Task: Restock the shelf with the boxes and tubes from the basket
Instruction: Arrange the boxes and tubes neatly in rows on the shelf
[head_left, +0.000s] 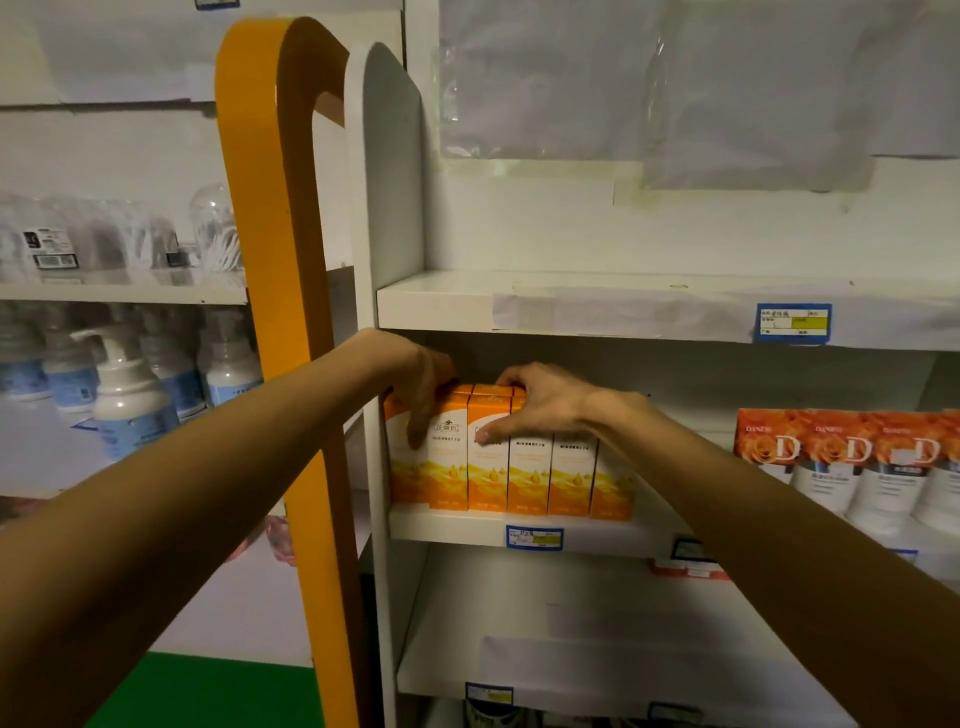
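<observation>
Reaching in from the left past the pump bottles and the orange upright, the left hand curls its fingers over the top of the leftmost orange boxes, thumb down the front. Right beside it, the right hand grips the box tops, thumb pressing a front face. The boxes stand upright in a tight row at the shelf front edge, hard against the white side panel. Open shelf follows, then rose-printed tubes well apart on the right.
</observation>
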